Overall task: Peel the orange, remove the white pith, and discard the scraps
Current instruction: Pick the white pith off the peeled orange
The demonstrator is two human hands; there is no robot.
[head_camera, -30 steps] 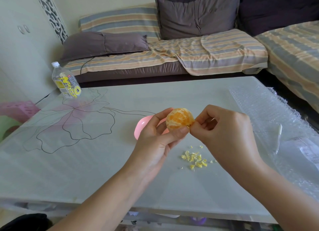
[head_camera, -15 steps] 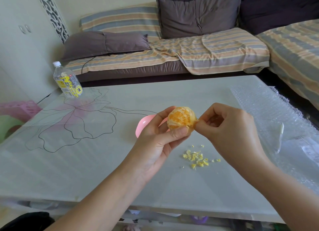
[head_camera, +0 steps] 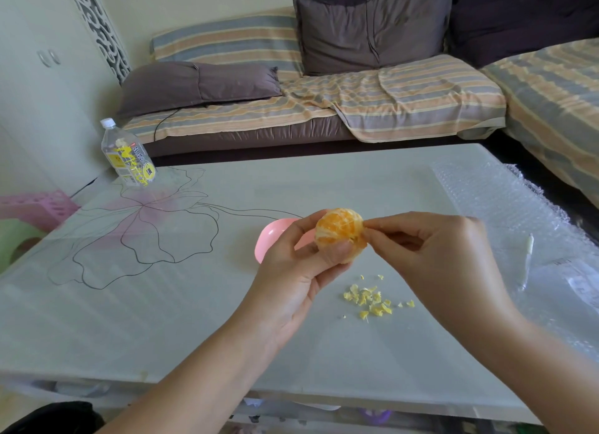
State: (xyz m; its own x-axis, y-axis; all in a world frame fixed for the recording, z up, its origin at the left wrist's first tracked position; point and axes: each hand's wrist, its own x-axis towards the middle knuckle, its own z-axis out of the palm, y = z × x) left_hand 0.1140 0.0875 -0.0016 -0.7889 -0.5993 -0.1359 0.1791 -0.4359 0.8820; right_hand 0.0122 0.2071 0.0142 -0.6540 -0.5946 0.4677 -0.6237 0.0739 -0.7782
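Note:
A peeled orange, its segments bare with thin white strands, is held above the table by my left hand, thumb across its lower front. My right hand pinches thumb and forefinger against the orange's right side, on a bit of pith too small to make out. A small heap of yellowish pith scraps lies on the table just below the hands. A pink bowl sits behind my left hand, partly hidden by it.
The glass table bears a flower drawing. A plastic bottle with a yellow label stands at its far left corner. Bubble wrap with a white stick on it covers the right side. A striped sofa with grey pillows runs behind.
My right hand's pinch has shifted slightly up the orange's right side. The orange has turned a little in my left hand. The scrap heap looks the same.

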